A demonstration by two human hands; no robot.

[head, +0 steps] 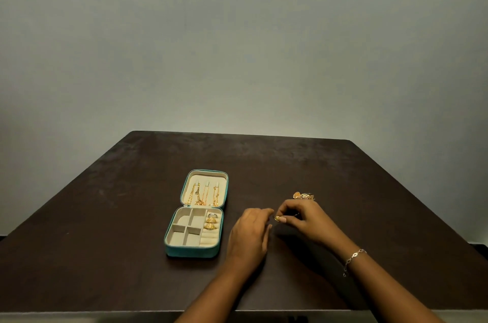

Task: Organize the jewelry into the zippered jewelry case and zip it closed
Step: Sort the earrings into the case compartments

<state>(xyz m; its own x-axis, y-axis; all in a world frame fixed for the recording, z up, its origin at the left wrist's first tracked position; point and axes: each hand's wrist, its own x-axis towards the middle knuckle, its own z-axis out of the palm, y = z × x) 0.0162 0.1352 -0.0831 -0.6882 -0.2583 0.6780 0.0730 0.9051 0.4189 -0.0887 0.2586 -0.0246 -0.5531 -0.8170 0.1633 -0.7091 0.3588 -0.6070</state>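
- Right hand [303,217] pinches a small gold piece [277,218] between thumb and fingertips, its grip closed on it just above the table [105,243].
- Left hand [249,233] rests palm down beside it, fingers loosely curled toward the piece; whether its grip touches anything, I cannot tell.
- Teal jewelry case [195,227] lies open to the left of both hands, gold chains [203,194] hanging in its lid, rings [211,222] in the right-hand slots.
- More gold jewelry [303,195] sits heaped just beyond the right hand.
- Thin bracelet [353,259] circles the right wrist.
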